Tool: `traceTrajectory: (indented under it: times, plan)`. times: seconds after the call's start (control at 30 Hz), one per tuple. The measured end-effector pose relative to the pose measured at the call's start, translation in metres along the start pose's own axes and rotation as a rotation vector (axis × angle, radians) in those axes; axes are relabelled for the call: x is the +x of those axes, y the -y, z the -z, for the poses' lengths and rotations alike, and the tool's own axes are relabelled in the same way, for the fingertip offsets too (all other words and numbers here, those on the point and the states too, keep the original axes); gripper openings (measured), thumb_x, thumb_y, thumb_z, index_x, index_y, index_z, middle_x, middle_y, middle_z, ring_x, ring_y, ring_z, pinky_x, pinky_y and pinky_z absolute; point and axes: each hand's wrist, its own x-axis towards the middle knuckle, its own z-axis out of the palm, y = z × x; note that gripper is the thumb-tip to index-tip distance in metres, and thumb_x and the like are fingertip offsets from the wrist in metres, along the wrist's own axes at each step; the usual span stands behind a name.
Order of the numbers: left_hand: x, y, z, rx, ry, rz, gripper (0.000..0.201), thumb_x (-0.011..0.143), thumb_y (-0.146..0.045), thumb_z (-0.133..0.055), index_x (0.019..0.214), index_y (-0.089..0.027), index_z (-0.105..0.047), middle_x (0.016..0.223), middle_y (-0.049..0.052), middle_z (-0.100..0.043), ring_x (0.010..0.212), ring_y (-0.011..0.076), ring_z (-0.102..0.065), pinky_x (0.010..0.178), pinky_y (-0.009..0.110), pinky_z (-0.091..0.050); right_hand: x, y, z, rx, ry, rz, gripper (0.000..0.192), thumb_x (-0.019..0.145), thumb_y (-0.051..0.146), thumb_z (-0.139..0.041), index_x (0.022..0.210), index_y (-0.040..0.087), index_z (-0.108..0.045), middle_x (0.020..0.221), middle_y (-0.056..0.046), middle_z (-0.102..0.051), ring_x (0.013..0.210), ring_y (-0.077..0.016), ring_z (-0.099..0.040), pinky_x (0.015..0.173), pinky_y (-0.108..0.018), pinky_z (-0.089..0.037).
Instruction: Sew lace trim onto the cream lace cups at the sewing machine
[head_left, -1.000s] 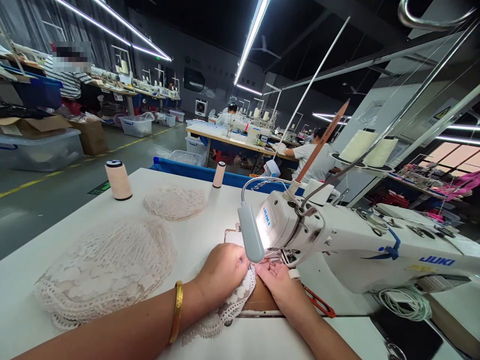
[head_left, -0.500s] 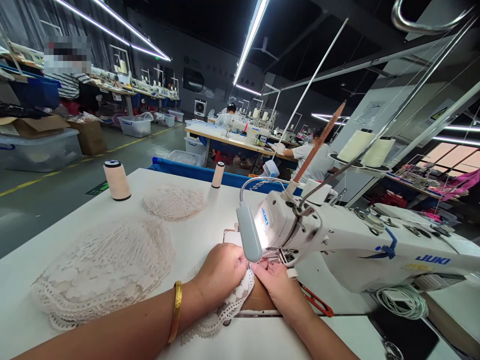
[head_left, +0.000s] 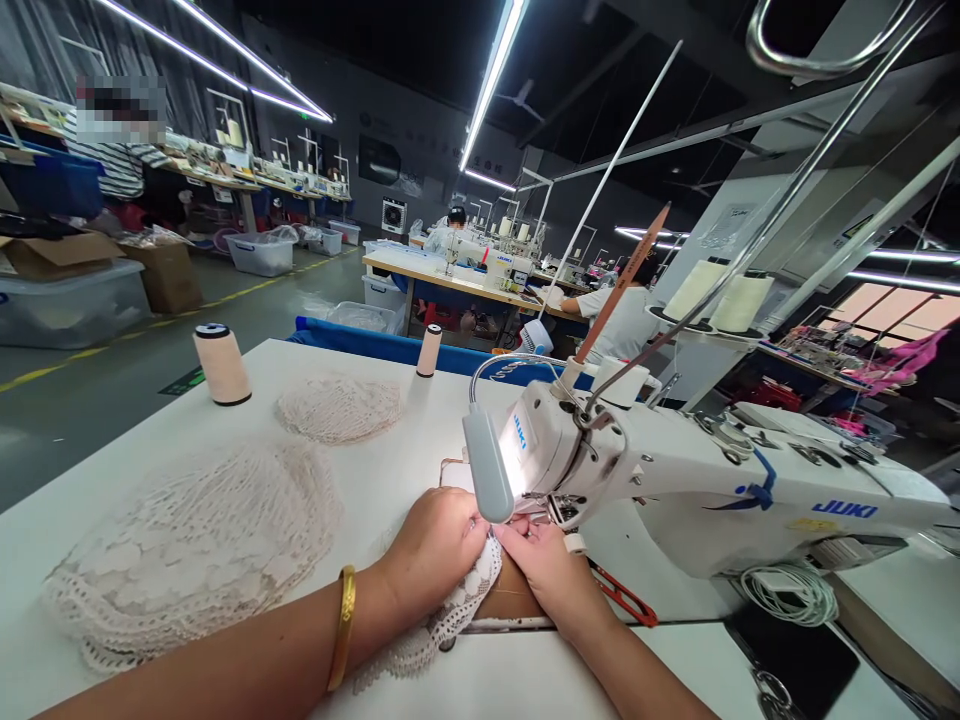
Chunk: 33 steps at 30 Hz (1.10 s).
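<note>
A strip of white lace (head_left: 474, 592) hangs from my hands at the head of the white sewing machine (head_left: 637, 450). My left hand (head_left: 442, 530) is closed on the lace, fingers curled, a gold bangle on its wrist. Just to the right, my right hand (head_left: 544, 565) pinches the lace edge between thumb and fingers. Both hands are close together under the grey lamp (head_left: 489, 468), which hides the needle area. The lace trails down over the near side of the table, below my left wrist.
Left on the white table (head_left: 300, 690) lie a large lace pile (head_left: 202, 540) and a smaller lace pile (head_left: 341, 408). Two thread cones, a near one (head_left: 223, 365) and a far one (head_left: 430, 352), stand behind. Orange-handled snips (head_left: 626, 595) lie right of my right hand. Co-workers sit farther off.
The whole view has shifted slightly to the left. Both hands keep their grip on the lace at the machine head, with hardly any visible movement.
</note>
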Motion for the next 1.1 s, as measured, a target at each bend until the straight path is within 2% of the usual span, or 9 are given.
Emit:
traceTrajectory:
  times: [0.53,0.73,0.97,1.1]
  plan:
    - [-0.0015,-0.001,0.0046,-0.016,0.009,-0.053,0.026,0.092,-0.023,-0.047,0.07,-0.024,-0.035,0.069,-0.001,-0.051,0.066,0.0179,-0.044,0.064,0.027,-0.039,0.0006,-0.0018,-0.002,0.026,0.017,0.012,0.048,0.078,0.067,-0.085,0.085,0.02,-0.077,0.086,-0.009,-0.081,0.092,-0.0316,-0.078,0.083,-0.039,-0.061]
    - [-0.0019,-0.0004,0.0035,-0.016,0.003,-0.045,0.025,0.093,-0.024,-0.046,0.07,-0.024,-0.034,0.07,-0.001,-0.051,0.066,0.018,-0.046,0.064,0.028,-0.04,-0.0002,-0.0006,-0.0012,0.043,0.029,-0.001,0.049,0.077,0.067,-0.086,0.086,0.02,-0.077,0.091,-0.011,-0.083,0.091,-0.0323,-0.078,0.086,-0.041,-0.061]
    - [-0.0006,0.0011,0.0009,-0.006,-0.011,-0.056,0.029,0.09,-0.019,-0.048,0.069,-0.024,-0.029,0.066,-0.003,-0.042,0.063,0.0166,-0.041,0.061,0.027,-0.036,0.0008,-0.0023,-0.0018,0.068,0.038,0.005,0.045,0.077,0.063,-0.085,0.086,0.02,-0.076,0.092,-0.011,-0.083,0.091,-0.0327,-0.079,0.088,-0.042,-0.061]
    - [-0.0002,0.0015,0.0012,0.005,-0.015,-0.083,0.03,0.089,-0.018,-0.049,0.068,-0.024,-0.029,0.065,-0.003,-0.042,0.063,0.0167,-0.042,0.06,0.027,-0.036,0.002,-0.0031,-0.0024,0.057,0.03,-0.001,0.044,0.077,0.061,-0.085,0.086,0.019,-0.075,0.093,-0.012,-0.083,0.09,-0.0325,-0.079,0.088,-0.042,-0.061]
